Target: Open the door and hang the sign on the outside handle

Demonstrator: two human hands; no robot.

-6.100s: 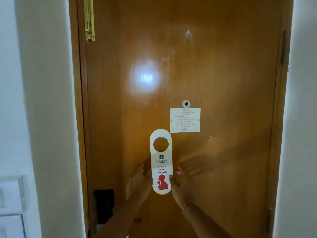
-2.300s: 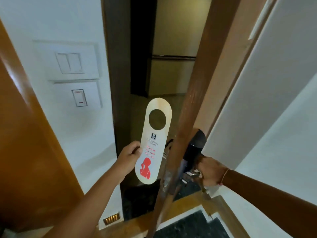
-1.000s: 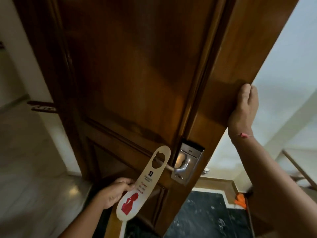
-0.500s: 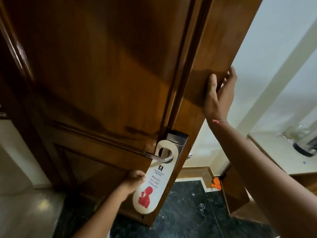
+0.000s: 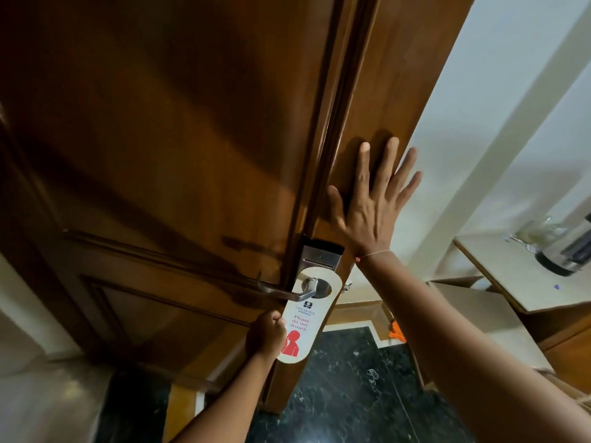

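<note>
Sign [image 5: 302, 318]: hanging by its hole over the door handle [image 5: 287, 292], lower edge being pinched by the closed left hand [image 5: 266, 335]. Right hand [image 5: 372, 207]: spread flat, pressing against the door [image 5: 179, 148] edge above the lock plate [image 5: 319, 255].

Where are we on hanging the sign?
Done: the door is open, and the sign is looped over the outside handle. In hand: the left hand pinches the sign's edge; the right hand lies flat on the door. Left: release the sign.
</note>
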